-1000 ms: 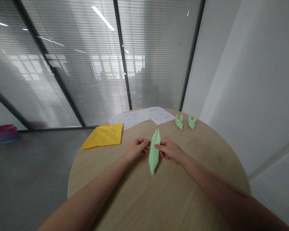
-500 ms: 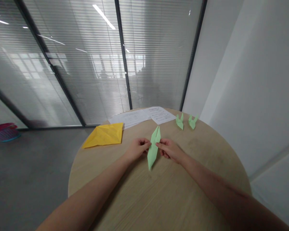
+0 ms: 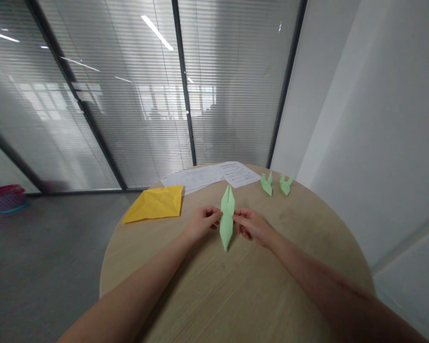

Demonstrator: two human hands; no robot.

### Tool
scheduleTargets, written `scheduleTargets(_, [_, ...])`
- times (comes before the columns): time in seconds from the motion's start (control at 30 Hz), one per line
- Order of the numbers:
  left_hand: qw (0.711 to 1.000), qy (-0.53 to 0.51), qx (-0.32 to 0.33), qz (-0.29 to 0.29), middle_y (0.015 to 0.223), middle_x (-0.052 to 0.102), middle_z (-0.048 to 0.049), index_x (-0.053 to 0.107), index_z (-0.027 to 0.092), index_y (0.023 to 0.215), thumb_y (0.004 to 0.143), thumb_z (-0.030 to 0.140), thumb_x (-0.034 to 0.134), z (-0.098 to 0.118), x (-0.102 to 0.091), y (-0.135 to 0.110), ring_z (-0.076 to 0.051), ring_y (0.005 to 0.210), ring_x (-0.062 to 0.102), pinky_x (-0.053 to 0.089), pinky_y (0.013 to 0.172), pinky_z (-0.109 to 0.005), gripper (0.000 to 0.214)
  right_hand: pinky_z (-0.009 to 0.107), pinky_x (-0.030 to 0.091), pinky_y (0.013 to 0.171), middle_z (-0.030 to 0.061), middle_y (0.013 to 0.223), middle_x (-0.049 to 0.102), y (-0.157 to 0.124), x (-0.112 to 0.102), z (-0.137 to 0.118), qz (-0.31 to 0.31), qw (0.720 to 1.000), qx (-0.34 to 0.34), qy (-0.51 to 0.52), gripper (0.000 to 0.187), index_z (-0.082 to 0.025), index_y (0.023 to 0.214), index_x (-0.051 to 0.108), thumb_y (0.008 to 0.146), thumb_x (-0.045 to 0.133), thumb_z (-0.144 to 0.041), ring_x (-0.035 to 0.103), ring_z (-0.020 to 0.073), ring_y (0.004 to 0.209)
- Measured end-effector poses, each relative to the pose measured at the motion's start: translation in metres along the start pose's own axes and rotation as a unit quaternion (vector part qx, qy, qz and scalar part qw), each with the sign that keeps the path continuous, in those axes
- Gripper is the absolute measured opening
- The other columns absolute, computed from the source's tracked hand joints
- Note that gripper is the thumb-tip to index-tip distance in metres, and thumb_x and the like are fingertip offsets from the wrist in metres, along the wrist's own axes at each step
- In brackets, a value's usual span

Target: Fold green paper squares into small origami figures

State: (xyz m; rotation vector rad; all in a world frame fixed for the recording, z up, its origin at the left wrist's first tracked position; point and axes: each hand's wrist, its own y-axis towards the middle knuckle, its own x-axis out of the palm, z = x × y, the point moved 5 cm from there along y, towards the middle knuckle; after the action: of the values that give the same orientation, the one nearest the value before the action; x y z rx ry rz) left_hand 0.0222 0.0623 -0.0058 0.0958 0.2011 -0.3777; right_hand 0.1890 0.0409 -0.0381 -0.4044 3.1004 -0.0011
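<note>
A long, narrow piece of folded green paper stands almost upright over the round wooden table, its split tip pointing away from me. My left hand pinches its left edge at the middle. My right hand pinches the right edge at the same height. Both hands have their fingers closed on the paper and rest near the tabletop.
A creased yellow sheet lies at the table's far left. White printed papers sit at the far edge. Two small folded green figures stand at the far right. Glass partitions with blinds rise behind; a white wall is on the right.
The green paper has been raised from a slant to nearly upright between my hands. My left hand closed in on its edge; both hands stay in about the same place.
</note>
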Motion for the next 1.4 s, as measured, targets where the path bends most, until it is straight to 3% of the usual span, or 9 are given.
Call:
scheduleTargets(0.5, [1.000, 0.021, -0.009, 0.006, 0.066, 0.059, -0.0004, 0.064, 0.015, 0.076, 0.075, 0.042, 0.064, -0.002, 0.000, 0.000, -0.011, 0.059, 0.055, 0.048, 0.058, -0.025, 0.028, 0.018, 0.022, 0.031, -0.0048, 0.056, 0.055, 0.002, -0.002, 0.002, 0.025, 0.999, 0.004, 0.021, 0.034, -0.018, 0.086, 0.057, 0.079, 0.063, -0.051, 0.038, 0.0044, 0.033])
scheduleTargets(0.8, [0.999, 0.014, -0.005, 0.041, 0.071, 0.061, -0.0020, 0.066, 0.015, 0.081, 0.076, 0.044, 0.064, -0.007, -0.010, 0.005, -0.012, 0.061, 0.056, 0.048, 0.054, -0.024, 0.029, 0.019, 0.024, 0.032, -0.0037, 0.062, 0.056, 0.003, -0.010, 0.001, 0.107, 0.994, -0.004, 0.019, 0.030, -0.019, 0.081, 0.056, 0.078, 0.063, -0.048, 0.038, 0.0044, 0.036])
scheduleTargets(0.97, [1.000, -0.004, 0.020, 0.019, 0.079, 0.063, -0.0028, 0.063, 0.017, 0.089, 0.075, 0.043, 0.068, 0.000, -0.004, 0.001, -0.015, 0.072, 0.060, 0.050, 0.055, -0.023, 0.031, 0.019, 0.024, 0.032, -0.0038, 0.063, 0.055, 0.002, -0.009, -0.001, 0.095, 0.995, -0.003, 0.011, 0.031, -0.018, 0.082, 0.057, 0.078, 0.063, -0.048, 0.039, 0.0041, 0.036])
scheduleTargets(1.13, [0.999, -0.032, 0.023, -0.002, 0.072, 0.060, 0.0009, 0.056, 0.017, 0.085, 0.071, 0.042, 0.072, 0.001, 0.002, -0.001, -0.012, 0.062, 0.058, 0.049, 0.053, -0.023, 0.033, 0.018, 0.026, 0.032, -0.0037, 0.063, 0.055, 0.000, -0.006, -0.002, 0.074, 0.997, -0.006, 0.006, 0.031, -0.018, 0.082, 0.057, 0.078, 0.063, -0.048, 0.041, 0.0045, 0.038])
scheduleTargets(1.4, [0.999, -0.046, 0.021, 0.013, 0.060, 0.057, 0.0042, 0.049, 0.018, 0.074, 0.066, 0.041, 0.076, -0.002, -0.002, 0.004, -0.010, 0.053, 0.056, 0.048, 0.053, -0.023, 0.037, 0.018, 0.028, 0.035, -0.0041, 0.055, 0.053, 0.001, -0.004, -0.002, 0.041, 0.999, -0.016, -0.024, 0.035, -0.017, 0.081, 0.057, 0.079, 0.062, -0.052, 0.041, 0.0051, 0.036])
